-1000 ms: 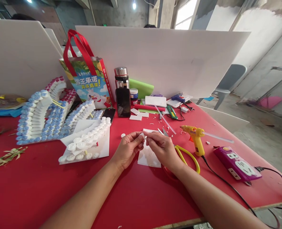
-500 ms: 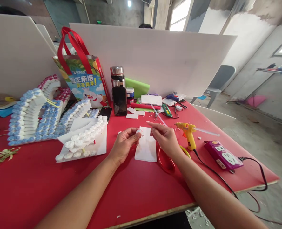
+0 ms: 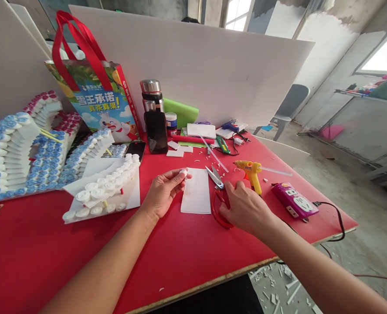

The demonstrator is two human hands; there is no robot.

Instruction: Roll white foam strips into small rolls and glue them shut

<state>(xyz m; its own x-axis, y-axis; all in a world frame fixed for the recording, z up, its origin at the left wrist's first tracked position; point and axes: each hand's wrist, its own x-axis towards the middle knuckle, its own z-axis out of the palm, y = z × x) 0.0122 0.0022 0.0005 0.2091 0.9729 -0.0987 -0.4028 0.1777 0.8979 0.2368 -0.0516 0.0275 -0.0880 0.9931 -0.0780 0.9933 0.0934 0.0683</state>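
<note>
head view: left hand pinching little white roll near far left corner of white paper. right hand half curled over scissors on red surface, honestly can't tell if gripping. yellow glue gun just beyond.

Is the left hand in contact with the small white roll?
Touching: the head view shows the small white roll pinched at the fingertips of the left hand.
</note>
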